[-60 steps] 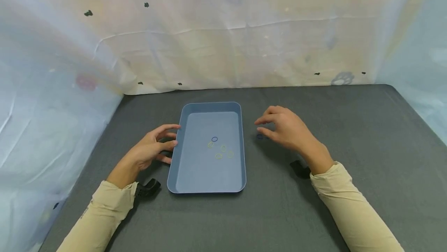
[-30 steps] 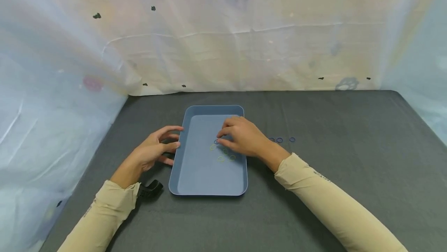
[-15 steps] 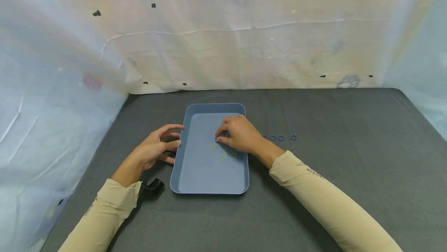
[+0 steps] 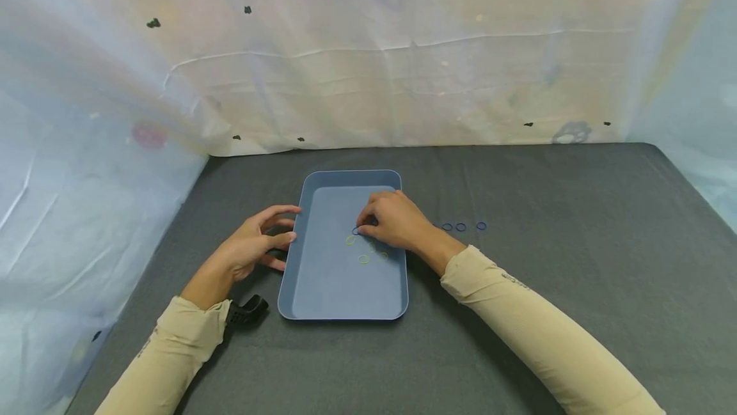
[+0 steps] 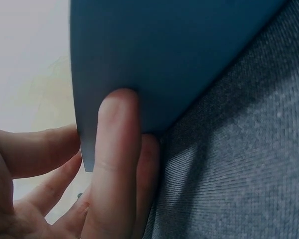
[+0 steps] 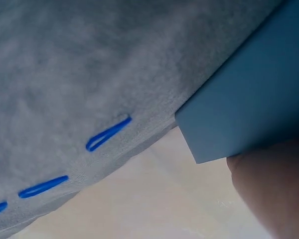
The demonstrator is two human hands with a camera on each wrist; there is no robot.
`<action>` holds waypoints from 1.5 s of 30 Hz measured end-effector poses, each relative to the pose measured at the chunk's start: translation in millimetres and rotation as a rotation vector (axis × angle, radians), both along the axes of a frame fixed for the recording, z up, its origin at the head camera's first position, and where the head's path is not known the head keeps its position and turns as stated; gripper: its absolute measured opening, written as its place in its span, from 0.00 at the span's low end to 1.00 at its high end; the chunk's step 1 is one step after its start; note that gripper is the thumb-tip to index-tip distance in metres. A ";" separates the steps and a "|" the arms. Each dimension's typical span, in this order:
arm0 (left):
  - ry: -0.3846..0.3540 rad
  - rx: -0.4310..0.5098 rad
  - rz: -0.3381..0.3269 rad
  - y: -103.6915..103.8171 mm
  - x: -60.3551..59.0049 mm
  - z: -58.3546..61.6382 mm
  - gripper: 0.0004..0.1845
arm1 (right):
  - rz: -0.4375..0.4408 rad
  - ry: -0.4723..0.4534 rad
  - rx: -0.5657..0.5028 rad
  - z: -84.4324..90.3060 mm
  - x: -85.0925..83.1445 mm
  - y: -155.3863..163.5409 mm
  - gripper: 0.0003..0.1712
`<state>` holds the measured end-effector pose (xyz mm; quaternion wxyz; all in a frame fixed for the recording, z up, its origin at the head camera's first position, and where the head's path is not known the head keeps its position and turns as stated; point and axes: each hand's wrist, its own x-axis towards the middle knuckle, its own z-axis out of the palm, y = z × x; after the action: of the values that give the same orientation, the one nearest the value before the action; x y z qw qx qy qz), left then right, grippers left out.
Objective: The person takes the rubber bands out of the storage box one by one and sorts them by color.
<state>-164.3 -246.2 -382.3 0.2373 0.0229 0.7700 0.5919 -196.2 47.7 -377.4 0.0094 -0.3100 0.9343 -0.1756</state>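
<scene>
The right hand [image 4: 394, 223] reaches into a blue tray [image 4: 299, 268], its grip pinching a small blue rubber band [image 4: 355, 231] against the tray floor, beside several yellow-green bands [image 4: 363, 259]. The left hand [image 4: 253, 249] steadies the tray's left wall, fingers relaxed, gripping nothing. Three more blue bands [image 4: 460, 227] lie in a row on the grey desk [image 4: 576, 242] just right of the tray. This looks like the pick-up step; lifting the band cleanly seems the next need.

No legible text, label, brand or number is seen. A small dark marking on the right sleeve [image 4: 510, 280] cannot be read.
</scene>
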 end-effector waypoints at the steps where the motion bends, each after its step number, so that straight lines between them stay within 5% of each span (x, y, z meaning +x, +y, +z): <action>1: -0.002 0.001 0.001 0.1 0.2 0.2 0.31 | 0.001 0.003 0.006 0.0 0.3 -0.1 0.06; 45: -0.002 -0.005 0.006 0.8 1.5 0.9 0.31 | -0.001 0.003 -0.168 16.8 13.4 20.2 0.07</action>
<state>-162.8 -245.4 -381.4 0.2362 0.0193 0.7711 0.5909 -182.8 67.9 -360.6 -0.0179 -0.3094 0.9165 -0.2528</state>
